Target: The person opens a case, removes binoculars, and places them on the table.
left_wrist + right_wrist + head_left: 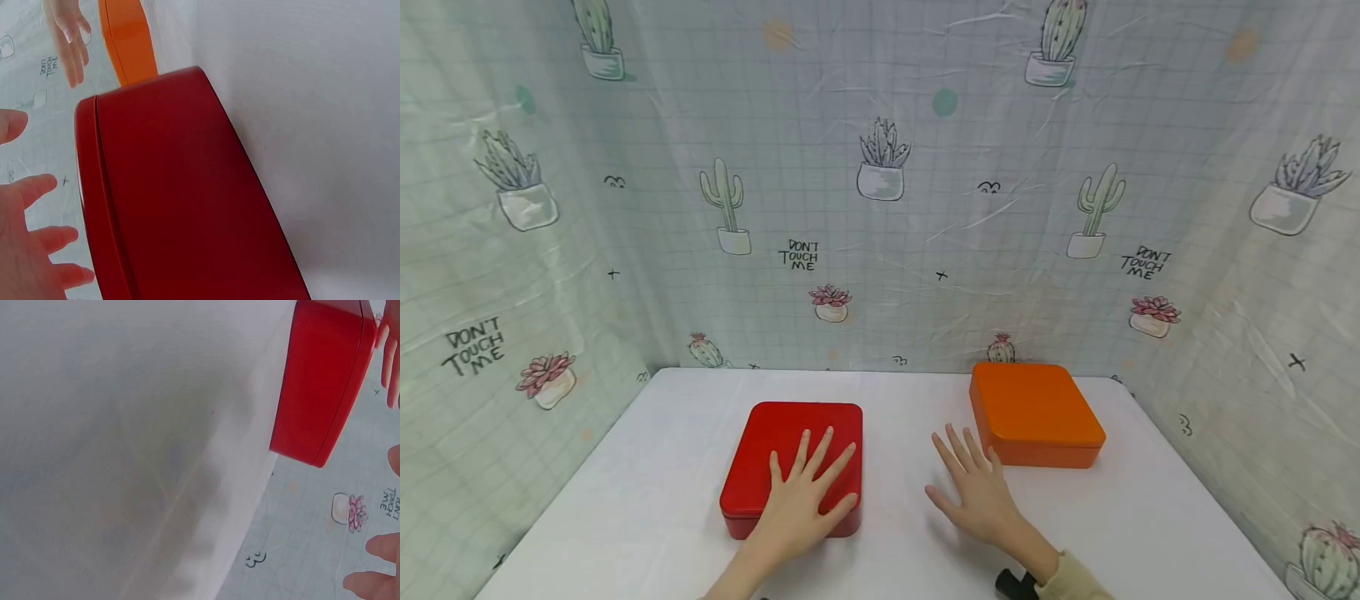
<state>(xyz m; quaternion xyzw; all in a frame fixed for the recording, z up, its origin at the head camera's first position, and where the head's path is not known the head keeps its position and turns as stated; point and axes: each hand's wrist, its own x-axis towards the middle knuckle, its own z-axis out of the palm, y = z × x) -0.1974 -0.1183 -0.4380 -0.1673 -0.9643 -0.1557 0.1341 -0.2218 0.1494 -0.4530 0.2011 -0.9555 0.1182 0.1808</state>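
Note:
A red box [808,442] with a lid stands on the left part of the white table. My left hand [801,504] is over its near side, fingers spread and straight. In the left wrist view, background shows between these fingers [55,239] and the lid of the red box [181,187], so the hand looks raised above it. My right hand [981,496] is held over the table between the two boxes, nearer the orange box [1033,408], its fingers spread and nothing in them. The orange box is closed and stands at the back right; in the head view, a right fingertip overlaps its left edge.
The white table [625,500] ends at a curtain [880,250] printed with cacti, which hangs behind it and along both sides. A black object [1017,585] is at the right wrist, by a beige sleeve [1071,579].

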